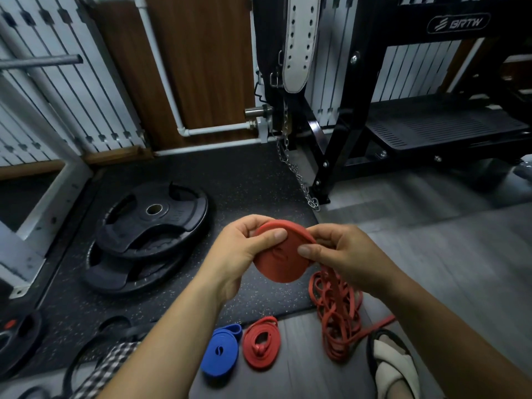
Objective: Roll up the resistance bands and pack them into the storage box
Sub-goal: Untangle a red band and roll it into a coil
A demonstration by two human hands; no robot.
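Red band coil | left grip pinches it | right grip apparently too

Looking forward and steeply down from head height, wide-angle, straight lines bowing near the edges. Sitting close over the left hand and right hand, both gripping a flat coiled red rubber band at centre. Taking in the dark speckled rubber floor mat beyond, facing the black steel gym rack and the white slatted wall at top.
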